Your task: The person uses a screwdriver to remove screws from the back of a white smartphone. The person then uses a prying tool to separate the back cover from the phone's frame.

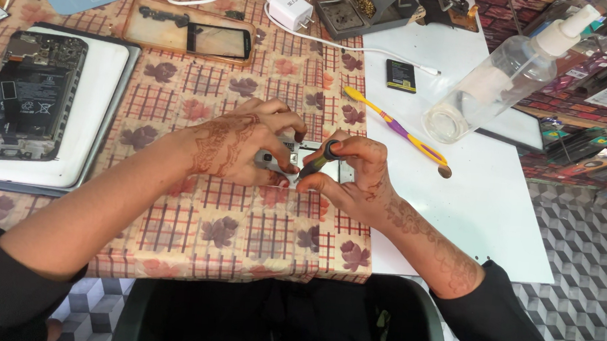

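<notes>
My left hand (243,147) presses down on a small silver phone frame part (310,149) lying on the patterned tablecloth (200,96), fingers curled over its left end. My right hand (354,178) grips a small screwdriver (321,161) with a dark green handle, its tip pointing down onto the part between my two hands. Most of the part is hidden under my fingers.
An opened phone (25,95) lies on a white pad at left. A phone screen panel (191,33), a white charger (290,8), a yellow and purple toothbrush (395,126), a small battery (401,75) and a spray bottle (506,71) lie beyond my hands. White board (490,209) at right.
</notes>
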